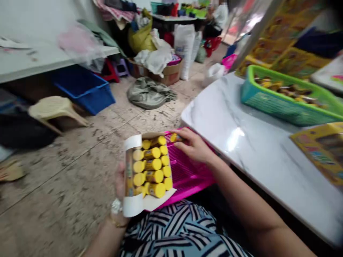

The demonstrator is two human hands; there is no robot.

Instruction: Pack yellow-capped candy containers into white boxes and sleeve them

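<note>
My left hand (120, 180) grips the left side of an open cardboard box (129, 171), its fingers partly hidden behind it. Rows of small tubs with yellow lids (153, 164) fill the box, several of them lying on their sides. White flaps stick out at the box's corners. Between the thumb and fingers of my right hand (191, 144) is one small yellow-lidded tub (174, 137), just right of the box's upper corner. Beneath both, a pink basket (184, 171) rests on my lap.
A white marbled table (214, 107) at the right bears a green basket (292, 96) of small items and a yellow package (321, 150). A blue bin (88, 89), a cream stool (55, 109) and a grey bag (150, 93) stand on the floor. A person sits far back.
</note>
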